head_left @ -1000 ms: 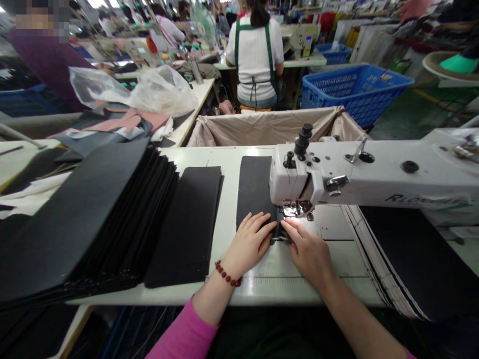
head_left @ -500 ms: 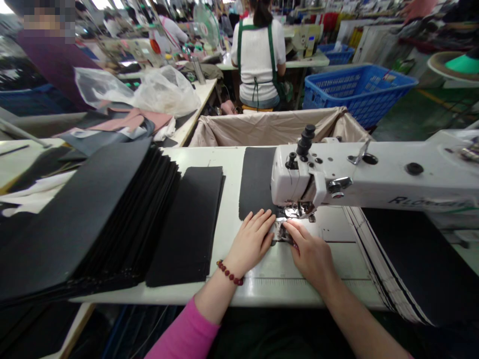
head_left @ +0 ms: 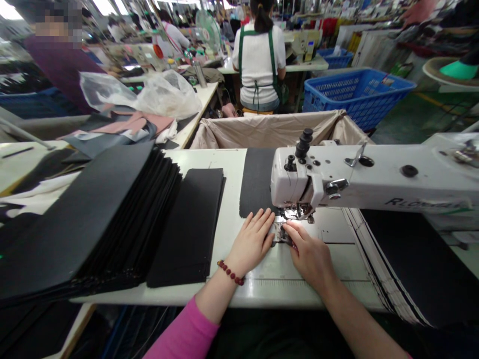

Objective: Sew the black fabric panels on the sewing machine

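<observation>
A black fabric panel (head_left: 256,182) lies flat on the white table, running away from me under the head of a white sewing machine (head_left: 359,179). My left hand (head_left: 252,242) rests flat on the table at the panel's near edge, fingers together. My right hand (head_left: 309,254) lies flat just right of it, with its fingertips at the lit presser foot (head_left: 290,215). Neither hand grips anything.
A thick fanned stack of black panels (head_left: 86,224) fills the left of the table, with a smaller black stack (head_left: 190,222) beside it. Striped pieces (head_left: 389,269) hang at the right. A cloth-lined bin (head_left: 269,128) stands behind the table. A person in a green apron (head_left: 259,55) sits beyond, near a blue crate (head_left: 355,92).
The black panel has fed away from me through the machine; its near edge now sits at my left fingertips. Both hands have slid slightly forward with it.
</observation>
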A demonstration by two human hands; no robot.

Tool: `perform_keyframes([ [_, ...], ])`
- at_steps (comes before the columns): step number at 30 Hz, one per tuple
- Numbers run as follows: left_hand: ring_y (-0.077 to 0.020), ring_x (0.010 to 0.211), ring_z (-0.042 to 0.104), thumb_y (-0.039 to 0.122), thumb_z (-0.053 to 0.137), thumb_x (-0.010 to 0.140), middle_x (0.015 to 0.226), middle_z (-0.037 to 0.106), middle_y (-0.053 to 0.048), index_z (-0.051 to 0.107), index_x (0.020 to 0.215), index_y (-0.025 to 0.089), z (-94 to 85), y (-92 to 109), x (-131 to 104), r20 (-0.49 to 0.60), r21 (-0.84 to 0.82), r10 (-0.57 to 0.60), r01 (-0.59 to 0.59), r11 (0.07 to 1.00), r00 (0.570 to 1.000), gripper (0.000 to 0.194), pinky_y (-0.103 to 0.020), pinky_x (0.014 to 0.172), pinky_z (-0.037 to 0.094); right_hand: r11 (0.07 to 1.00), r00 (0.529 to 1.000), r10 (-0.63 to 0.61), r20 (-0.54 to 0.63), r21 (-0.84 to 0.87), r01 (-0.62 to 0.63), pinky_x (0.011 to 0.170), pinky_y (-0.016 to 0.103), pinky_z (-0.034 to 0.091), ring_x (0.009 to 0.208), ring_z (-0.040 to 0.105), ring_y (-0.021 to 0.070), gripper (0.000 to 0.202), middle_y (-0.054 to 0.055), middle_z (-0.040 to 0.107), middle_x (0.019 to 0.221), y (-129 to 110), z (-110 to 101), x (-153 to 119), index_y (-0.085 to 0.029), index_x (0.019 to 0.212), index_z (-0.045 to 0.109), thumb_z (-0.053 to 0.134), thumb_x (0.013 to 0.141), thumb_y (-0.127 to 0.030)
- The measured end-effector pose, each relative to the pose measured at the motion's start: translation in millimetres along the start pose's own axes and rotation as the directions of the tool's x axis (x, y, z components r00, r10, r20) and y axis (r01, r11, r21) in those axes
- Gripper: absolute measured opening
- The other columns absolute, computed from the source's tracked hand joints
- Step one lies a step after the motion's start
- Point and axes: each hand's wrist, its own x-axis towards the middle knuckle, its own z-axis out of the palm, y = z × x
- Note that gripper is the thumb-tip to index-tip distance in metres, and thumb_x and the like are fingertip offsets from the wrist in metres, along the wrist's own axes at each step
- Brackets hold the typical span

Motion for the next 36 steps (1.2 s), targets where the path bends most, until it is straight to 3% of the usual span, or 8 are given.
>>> perform_keyframes([
  [18,-0.0231,0.141,0.027,0.031,0.044,0.097,0.152,0.033,-0.007,0.029,0.147,0.023,0.0,-0.2,1.3,-0.026,-0.033,-0.01,0.009,0.999,1.0,0.053,-0.047,0.116,0.022,1.0,1.0,0.006,0.01,-0.008,-0.006,0.078,0.031,0.053,0.1,0.063,0.0196,0.054,0.001,0.048,0.141,-0.9,0.5,-0.3,-0.025,0.134,0.047,0.047,0.082,-0.008],
  [36,-0.0253,0.144,0.017,0.03,0.05,0.092,0.154,0.027,-0.012,0.024,0.147,0.016,3.5,-2.0,-0.6,-0.101,-0.107,-0.045,0.034,0.994,0.994,0.063,-0.049,0.116,0.02,1.0,1.0,0.006,-0.024,0.018,-0.006,0.085,0.031,0.052,0.104,0.062,0.0191,0.054,0.003,0.052,0.138,-3.1,-2.5,-1.1,-0.025,0.131,0.05,0.049,0.08,-0.006],
])
